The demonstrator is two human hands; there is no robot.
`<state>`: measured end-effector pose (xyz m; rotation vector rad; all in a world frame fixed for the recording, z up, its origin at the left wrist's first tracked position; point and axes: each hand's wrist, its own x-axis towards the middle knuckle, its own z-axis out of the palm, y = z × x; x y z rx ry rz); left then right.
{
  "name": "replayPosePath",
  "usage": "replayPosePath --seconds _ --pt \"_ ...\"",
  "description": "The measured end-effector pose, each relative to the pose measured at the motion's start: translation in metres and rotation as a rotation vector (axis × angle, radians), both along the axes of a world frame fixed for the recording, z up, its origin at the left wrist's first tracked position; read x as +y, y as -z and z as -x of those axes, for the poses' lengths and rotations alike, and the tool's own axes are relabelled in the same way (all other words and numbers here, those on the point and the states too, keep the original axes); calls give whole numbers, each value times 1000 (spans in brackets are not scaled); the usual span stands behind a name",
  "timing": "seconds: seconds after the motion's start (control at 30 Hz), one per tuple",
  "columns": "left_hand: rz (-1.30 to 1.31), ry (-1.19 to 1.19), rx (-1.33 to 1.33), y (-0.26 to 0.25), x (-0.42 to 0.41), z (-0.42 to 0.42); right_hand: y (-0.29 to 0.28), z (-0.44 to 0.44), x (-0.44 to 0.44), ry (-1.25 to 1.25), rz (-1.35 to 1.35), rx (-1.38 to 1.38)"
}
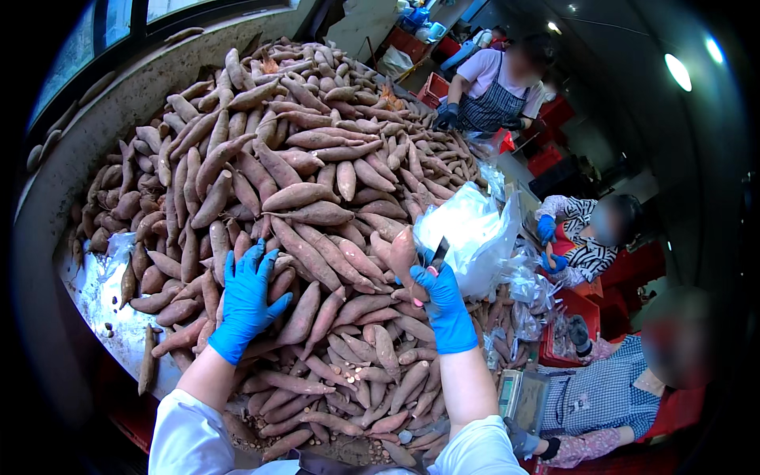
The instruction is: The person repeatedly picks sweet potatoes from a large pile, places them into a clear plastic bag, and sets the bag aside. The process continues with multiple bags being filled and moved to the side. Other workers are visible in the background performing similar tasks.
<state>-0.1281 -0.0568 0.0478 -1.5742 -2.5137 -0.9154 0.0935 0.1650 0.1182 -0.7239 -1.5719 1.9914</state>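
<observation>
A large heap of sweet potatoes (309, 252) covers the table before me. My left hand (246, 306), in a blue glove, lies over the heap with its fingers spread and nothing gripped; whether the fingertips press on a root cannot be told. Gloved in blue as well, my right hand (444, 309) holds one sweet potato (404, 255) upright together with a small knife (440, 254). The knife's dark blade points up past my fingers, and bits of its pink handle show. Cut root ends (350, 379) are scattered over smaller sweet potatoes near my body.
Clear plastic bags (475, 228) bunch up right of my right hand. A weighing scale (525, 395) stands at the lower right. Three co-workers (496, 89) work along the right side, near red crates (573, 320). A low wall (113, 133) with windows bounds the left.
</observation>
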Motion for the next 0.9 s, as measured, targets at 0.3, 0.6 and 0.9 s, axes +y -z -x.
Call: replayPosePath --seconds 0.3,0.6,0.9 --pt "-18 -27 13 0 -2 0 10 51 65 168 -816 -628" --pt "3 23 -23 -3 3 4 56 160 126 -253 -1990 -583" --pt "86 25 -20 -2 6 7 30 189 165 39 -1551 -1000"
